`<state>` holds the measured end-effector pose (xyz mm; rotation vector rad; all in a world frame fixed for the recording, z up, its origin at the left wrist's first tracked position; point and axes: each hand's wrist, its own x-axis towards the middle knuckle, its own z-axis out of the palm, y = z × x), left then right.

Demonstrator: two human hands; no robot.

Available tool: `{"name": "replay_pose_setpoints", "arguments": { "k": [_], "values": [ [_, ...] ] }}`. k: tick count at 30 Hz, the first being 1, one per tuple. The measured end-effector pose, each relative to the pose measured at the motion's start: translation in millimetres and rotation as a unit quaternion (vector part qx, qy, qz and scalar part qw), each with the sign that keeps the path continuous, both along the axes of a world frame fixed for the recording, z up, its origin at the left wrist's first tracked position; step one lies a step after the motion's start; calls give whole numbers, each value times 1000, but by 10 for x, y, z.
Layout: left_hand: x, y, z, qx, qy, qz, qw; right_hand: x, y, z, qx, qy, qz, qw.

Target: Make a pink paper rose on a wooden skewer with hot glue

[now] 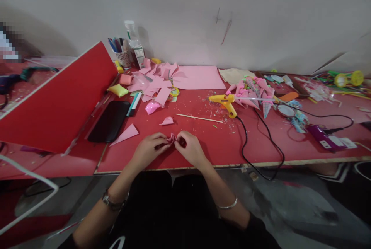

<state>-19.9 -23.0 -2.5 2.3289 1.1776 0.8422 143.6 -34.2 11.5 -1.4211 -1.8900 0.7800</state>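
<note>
Red table (255, 152) along a pale wall. On it: black phone (109, 121), pink paper triangle (125, 134), thin wooden stick (198, 118), yellow glue gun (225, 102) with black cord, heap of pink paper scraps (156, 81), large pink sheet (198, 77), pink paper cones (256, 90).

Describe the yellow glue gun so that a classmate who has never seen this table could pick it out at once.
Start at the long red table against the pale wall. Right of the person's two hands, just before the heap of pink paper cones, lies the glue gun. It alone is yellow with an orange trigger, and a black cord trails from its handle over the table's front edge.
</note>
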Motion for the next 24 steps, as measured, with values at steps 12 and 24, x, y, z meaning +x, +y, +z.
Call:
{"name": "replay_pose_setpoints", "arguments": {
  "k": [12,24],
  "values": [
    [-57,-1,-6,9,-16,69,997,103,19,-35,4,32,5,999],
    [-28,-90,55,29,6,81,996,83,-6,-12,7,15,-10,1000]
  ]
}}
